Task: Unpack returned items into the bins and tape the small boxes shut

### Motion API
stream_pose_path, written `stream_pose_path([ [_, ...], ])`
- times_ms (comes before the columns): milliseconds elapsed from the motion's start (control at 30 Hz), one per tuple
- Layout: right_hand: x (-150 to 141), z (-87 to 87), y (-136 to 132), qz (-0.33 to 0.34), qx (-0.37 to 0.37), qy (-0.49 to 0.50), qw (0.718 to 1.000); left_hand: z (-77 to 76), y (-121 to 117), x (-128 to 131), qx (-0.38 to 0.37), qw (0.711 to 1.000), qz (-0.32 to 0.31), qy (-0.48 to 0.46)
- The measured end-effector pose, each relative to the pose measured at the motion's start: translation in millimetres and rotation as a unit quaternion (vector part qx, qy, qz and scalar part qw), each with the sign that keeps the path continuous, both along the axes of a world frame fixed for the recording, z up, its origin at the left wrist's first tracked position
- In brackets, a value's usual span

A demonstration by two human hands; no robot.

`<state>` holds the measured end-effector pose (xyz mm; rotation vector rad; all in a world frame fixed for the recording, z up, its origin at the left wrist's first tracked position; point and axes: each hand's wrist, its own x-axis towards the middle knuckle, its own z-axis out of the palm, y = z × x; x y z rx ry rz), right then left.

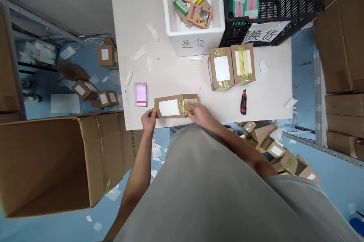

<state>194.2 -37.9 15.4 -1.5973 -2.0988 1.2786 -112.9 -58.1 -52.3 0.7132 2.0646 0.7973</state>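
A small brown cardboard parcel [174,106] with a white label and yellowish tape lies at the near edge of the white table [170,71]. My left hand [149,118] grips its left end, fingers closed on the corner. My right hand [198,113] holds its right, taped end, fingers curled over the tape. Two more taped parcels [231,66] stand further back to the right. A red and black utility knife [243,102] lies on the table right of my right hand.
A pink phone [141,94] lies left of the parcel. A white foam bin [192,11] with colourful packs and a black crate [270,3] sit at the back. A big open carton [57,162] stands at left. Parcels litter the blue floor [327,174].
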Motion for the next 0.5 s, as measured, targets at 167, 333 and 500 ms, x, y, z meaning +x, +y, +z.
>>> stream_pose_path([
  [167, 52.1, -32.9, -13.9, -0.091, -0.086, -0.002, 0.992, 11.4, 18.0, 12.8, -0.045, 0.989, -0.138, 0.004],
  [333, 91.8, -42.3, -7.7, -0.161, -0.097, 0.074, 0.979, 21.8, 63.1, 41.8, -0.016, 0.946, -0.288, 0.148],
  [500, 180.8, -33.9, 50.2, -0.389, 0.138, -0.032, 0.91, 17.1, 123.1, 137.9, 0.074, 0.931, -0.355, 0.053],
])
